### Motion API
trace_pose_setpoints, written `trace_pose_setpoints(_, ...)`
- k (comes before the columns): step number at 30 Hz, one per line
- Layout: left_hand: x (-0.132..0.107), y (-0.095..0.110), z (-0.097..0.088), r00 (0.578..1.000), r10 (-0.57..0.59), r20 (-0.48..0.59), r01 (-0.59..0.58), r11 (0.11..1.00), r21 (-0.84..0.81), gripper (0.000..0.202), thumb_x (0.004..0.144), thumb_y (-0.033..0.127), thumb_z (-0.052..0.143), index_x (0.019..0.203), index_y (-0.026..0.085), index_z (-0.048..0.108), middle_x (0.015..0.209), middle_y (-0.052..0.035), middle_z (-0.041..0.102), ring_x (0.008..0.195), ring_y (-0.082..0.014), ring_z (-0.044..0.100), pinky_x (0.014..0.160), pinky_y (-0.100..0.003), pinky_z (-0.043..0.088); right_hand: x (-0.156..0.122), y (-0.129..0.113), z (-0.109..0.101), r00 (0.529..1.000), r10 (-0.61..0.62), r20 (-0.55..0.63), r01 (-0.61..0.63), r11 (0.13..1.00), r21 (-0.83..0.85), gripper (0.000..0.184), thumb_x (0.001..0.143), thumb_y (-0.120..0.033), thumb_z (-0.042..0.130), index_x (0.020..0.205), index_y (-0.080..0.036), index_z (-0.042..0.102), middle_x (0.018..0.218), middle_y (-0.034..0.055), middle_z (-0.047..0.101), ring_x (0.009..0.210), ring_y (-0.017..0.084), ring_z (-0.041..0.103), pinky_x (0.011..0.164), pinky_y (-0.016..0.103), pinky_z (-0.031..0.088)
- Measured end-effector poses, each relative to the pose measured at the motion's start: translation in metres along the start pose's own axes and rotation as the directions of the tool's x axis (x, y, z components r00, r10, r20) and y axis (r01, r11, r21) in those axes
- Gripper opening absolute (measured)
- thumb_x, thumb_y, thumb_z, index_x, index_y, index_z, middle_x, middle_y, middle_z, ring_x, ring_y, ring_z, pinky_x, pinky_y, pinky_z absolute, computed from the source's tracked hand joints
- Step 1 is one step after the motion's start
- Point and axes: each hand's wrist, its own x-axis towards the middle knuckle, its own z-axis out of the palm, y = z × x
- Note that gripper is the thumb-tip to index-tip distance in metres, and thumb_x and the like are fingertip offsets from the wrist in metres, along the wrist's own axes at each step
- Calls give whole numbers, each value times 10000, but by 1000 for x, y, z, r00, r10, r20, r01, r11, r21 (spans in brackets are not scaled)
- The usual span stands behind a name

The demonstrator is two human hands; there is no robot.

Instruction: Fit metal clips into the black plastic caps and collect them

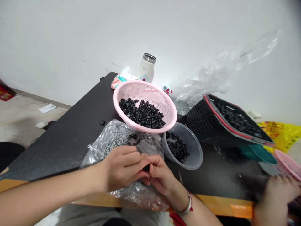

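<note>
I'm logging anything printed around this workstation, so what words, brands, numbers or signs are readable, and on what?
None can be read with certainty.
Yellow bag at the right: red print, too blurred to read.
Red item at the far left edge: yellow marks, too blurred to read.
Tissue-like pack: teal marking, too small to read.
White bottle: flower pictures, no lettering that I can make out.

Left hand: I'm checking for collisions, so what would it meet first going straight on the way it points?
Most likely the right hand, directly ahead of the left hand. The small black part at their fingertips might be pressed between them; exact depth there is unclear.
</note>
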Motion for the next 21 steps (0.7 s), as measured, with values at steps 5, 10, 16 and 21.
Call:
trace_pose_setpoints(5,-6,7,2,998,53,17,-54,997,57,171,975,153,487,1001,83,640,631,-2,524,601,-149,442,511,-317,342,0,-4,10,1000,6,-20,-6,1000,19,305,716,-406,814,731,-104,774,685,8,495,512,49,424,416,161,308)
trace_pose_setpoints(10,-5,9,4,1000,-1,-18,2,1000,15,188,980,152,465,976,111,649,589,14,495,554,-133,412,475,-301,324,0,0,11,997,-40,-66,40,999,-1,293,713,-405,824,690,-119,766,645,-2,501,496,60,475,416,155,378)
trace_pose_setpoints(16,-5,3,6,984,-169,-49,157,969,-191,194,962,234,523,1082,135,640,703,-18,566,623,-138,473,547,-280,409,2,2,6,998,-36,-58,37,999,26,307,755,-435,794,825,-137,770,611,-15,536,478,52,493,430,138,417)
trace_pose_setpoints(21,-12,-2,6,990,-141,-31,130,962,-239,211,929,212,571,1107,142,660,667,-22,546,609,-152,428,539,-289,358,0,-2,0,999,-35,-4,35,995,-89,356,745,-451,798,856,-114,771,678,4,555,505,58,518,446,151,440)
